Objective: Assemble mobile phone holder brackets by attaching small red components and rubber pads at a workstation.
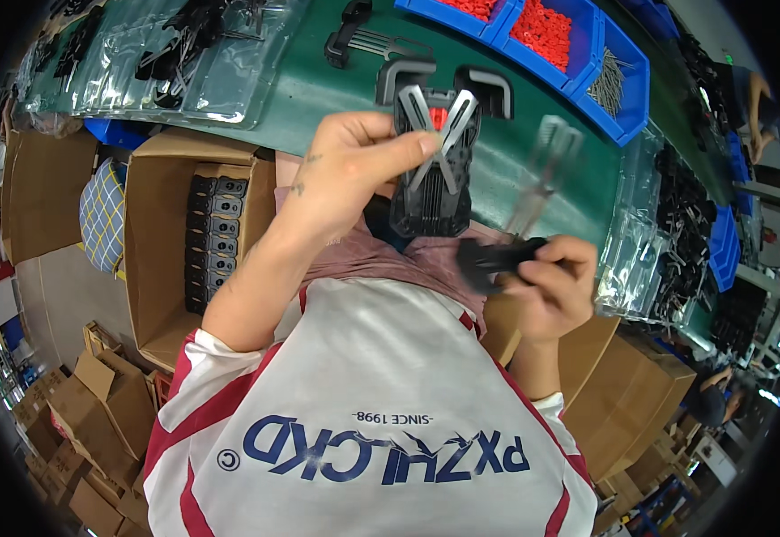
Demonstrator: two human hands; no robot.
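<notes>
My left hand [354, 161] grips a black plastic assembly [434, 192] with crossed grey metal strips and a small red piece near its top. The assembly stands upright above the edge of the green workbench [318, 98]. My right hand [551, 282] holds a black handle part [497, 258] with a pair of grey metal prongs [546, 166] that rise up and look motion-blurred. The two hands are apart, the right one lower and to the right of the assembly.
Blue bins [587, 45] with red pieces and metal pins stand at the back of the bench. Clear plastic bags [184, 54] of black parts lie at left and right. An open cardboard box [166, 242] with stacked black parts sits at my left, with more cartons around.
</notes>
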